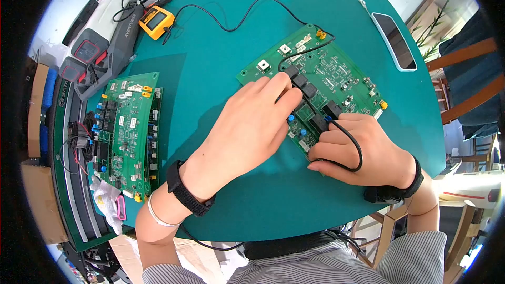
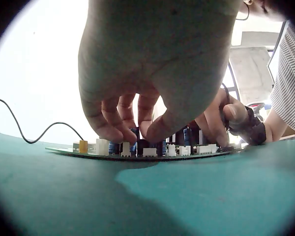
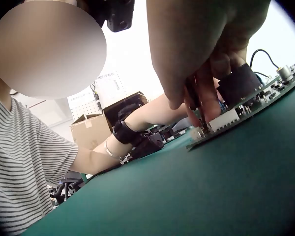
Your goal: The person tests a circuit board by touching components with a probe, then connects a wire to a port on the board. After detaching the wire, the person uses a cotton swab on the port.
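A green circuit board [image 1: 336, 58] lies on the table, bearing black relays, blue parts and white connectors. My right hand [image 1: 357, 150] pinches a thin dark test probe [image 3: 192, 93] at the board's near edge. Its black cable [image 1: 361, 152] loops over the back of that hand. Over the board's left part bends my left hand [image 1: 247, 121], fingertips down among the relays and connectors in the left wrist view. The cable passes close by its thumb and index finger; I cannot tell whether these fingertips pinch anything.
A yellow handheld meter [image 1: 156, 22] lies at the back left, with black cable running across the table. More circuit boards [image 1: 129, 131] stand at the left, near a grey tool case [image 1: 113, 47]. A white phone [image 1: 393, 42] with a beaded strap lies back right.
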### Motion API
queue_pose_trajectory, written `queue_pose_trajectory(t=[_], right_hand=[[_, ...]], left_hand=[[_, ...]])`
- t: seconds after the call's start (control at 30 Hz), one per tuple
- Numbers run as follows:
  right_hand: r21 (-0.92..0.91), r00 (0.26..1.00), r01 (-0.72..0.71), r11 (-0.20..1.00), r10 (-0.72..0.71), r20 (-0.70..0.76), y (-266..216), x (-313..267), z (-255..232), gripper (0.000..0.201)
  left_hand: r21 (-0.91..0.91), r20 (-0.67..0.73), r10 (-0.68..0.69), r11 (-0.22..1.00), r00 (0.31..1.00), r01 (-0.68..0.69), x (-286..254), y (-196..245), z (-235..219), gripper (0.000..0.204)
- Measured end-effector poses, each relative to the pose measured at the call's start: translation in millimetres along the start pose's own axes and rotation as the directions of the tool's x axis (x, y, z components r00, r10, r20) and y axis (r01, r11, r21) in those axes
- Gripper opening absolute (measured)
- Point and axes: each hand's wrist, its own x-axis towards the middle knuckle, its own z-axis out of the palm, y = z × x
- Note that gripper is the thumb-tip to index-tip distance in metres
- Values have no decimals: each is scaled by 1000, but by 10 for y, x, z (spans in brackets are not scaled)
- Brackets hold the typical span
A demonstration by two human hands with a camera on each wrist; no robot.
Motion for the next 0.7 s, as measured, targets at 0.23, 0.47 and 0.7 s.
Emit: queue_pose_trajectory(t=[0.23,0.47,0.7], right_hand=[[-35,1000,0,999,1,12,-27,7,-5,21],[-31,1000,-4,1000,4,8,-30,7,-7,20],[87,997,-77,993,78,-9,-28,9,-53,18]], left_hand=[[6,-4,4,1000,1000,-4,8,-1,-4,32],[2,-4,6,1000,1000,-6,2,-8,-4,31],[0,1,2,1000,1000,-2,4,-6,-5,32]])
